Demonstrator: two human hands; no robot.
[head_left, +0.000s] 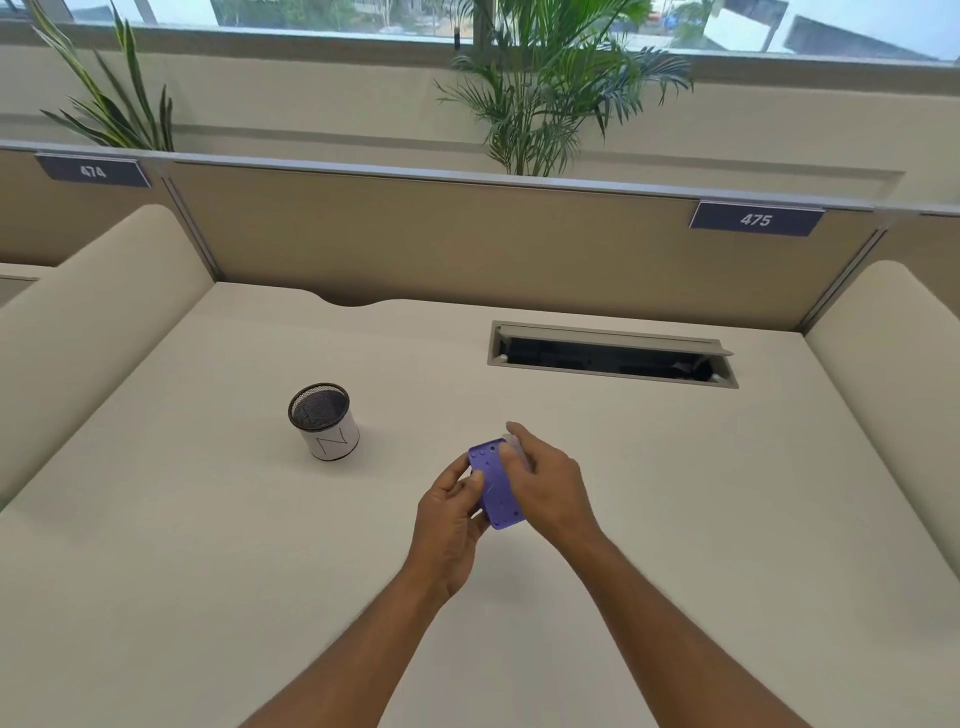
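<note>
Head cam: purple block (497, 486) w/ little holes sits between both hands and looks held up off the desk (675, 519), near its middle. Left hand (451, 512) curls round its left long side, thumb on top. Right hand (545, 483) holds the right long side & far end, fingers bent over it. Something small & pale may be under those fingers, too blurry to tell. The purple block's long way runs away from the person, far end leaning a bit left. Both hands touch it, so neither is nearer. Mesh cup (324, 428) stands to the left & a bit farther back, well apart. If the purple block goes to the mesh cup, I think the left hand has the short way. Farther back: cable slot (613, 356), sign 475 (756, 220).
</note>
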